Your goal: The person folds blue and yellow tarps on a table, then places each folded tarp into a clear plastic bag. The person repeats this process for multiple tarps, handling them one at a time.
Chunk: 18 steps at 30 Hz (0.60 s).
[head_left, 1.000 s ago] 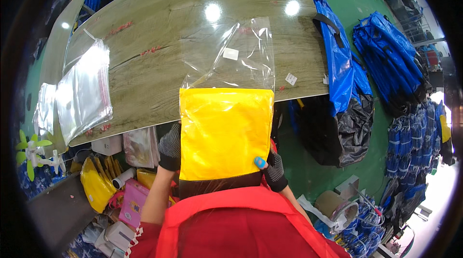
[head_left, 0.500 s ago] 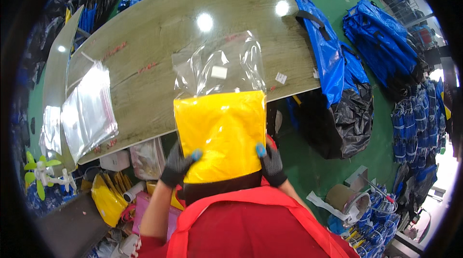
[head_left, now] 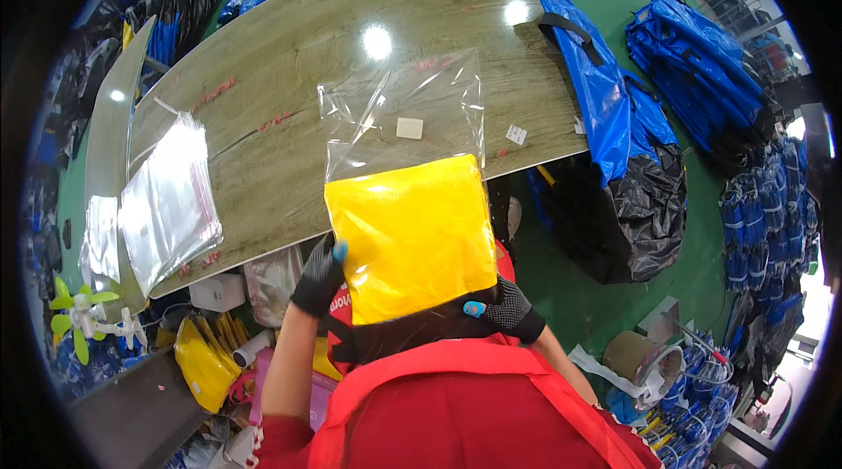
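A folded yellow bag [head_left: 412, 236] with a black lower band [head_left: 399, 329] lies in front of my body, its upper part inside a clear plastic sleeve [head_left: 355, 131]. The sleeve's far end rests flat over the table. My left hand [head_left: 320, 280], in a dark glove with blue fingertips, grips the left edge of the bag, thumb on top. At the lower right corner my right hand [head_left: 513, 311], gloved alike, pinches the black band with its thumb on top. The fingers beneath the bag are hidden.
The wood-look table [head_left: 263, 166] carries a stack of clear sleeves [head_left: 173, 206] at its left and a small white label [head_left: 516, 134]. A blue and black bag [head_left: 605, 109] hangs over its right end. Below stand yellow pieces [head_left: 203, 364], a small green fan [head_left: 81, 315] and a tape roll [head_left: 636, 359].
My right hand has slid down from the bag's right edge to its lower right corner. My left hand has moved slightly up the left edge. The bag has tilted, and the sleeve lies flatter.
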Tool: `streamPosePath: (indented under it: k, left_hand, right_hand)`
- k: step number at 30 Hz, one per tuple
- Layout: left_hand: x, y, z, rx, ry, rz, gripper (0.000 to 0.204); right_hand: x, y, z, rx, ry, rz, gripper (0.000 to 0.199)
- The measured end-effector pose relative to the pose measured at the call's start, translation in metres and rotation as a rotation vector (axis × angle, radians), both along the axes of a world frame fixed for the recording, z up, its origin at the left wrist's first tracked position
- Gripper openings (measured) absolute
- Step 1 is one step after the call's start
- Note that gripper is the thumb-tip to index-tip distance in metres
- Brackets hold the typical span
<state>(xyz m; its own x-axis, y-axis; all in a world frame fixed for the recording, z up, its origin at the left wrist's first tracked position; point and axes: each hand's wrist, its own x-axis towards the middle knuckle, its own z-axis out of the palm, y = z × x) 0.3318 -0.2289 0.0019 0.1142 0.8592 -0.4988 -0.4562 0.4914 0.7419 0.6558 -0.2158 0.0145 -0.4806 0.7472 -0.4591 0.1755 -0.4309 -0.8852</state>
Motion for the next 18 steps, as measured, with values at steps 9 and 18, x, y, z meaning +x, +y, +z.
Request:
streamPosePath:
  k: [9,18]
  left_hand:
    - [0.003,-0.041,0.035,-0.044,0.026,-0.222,0.073]
    - [0.021,-0.065,-0.03,0.106,0.454,-0.009,0.049]
  right_hand:
    - [-0.008,0.014,-0.001,0.044,0.102,-0.017,0.073]
    - [-0.008,-0.036,-0.028,0.051,0.074,-0.101,0.084]
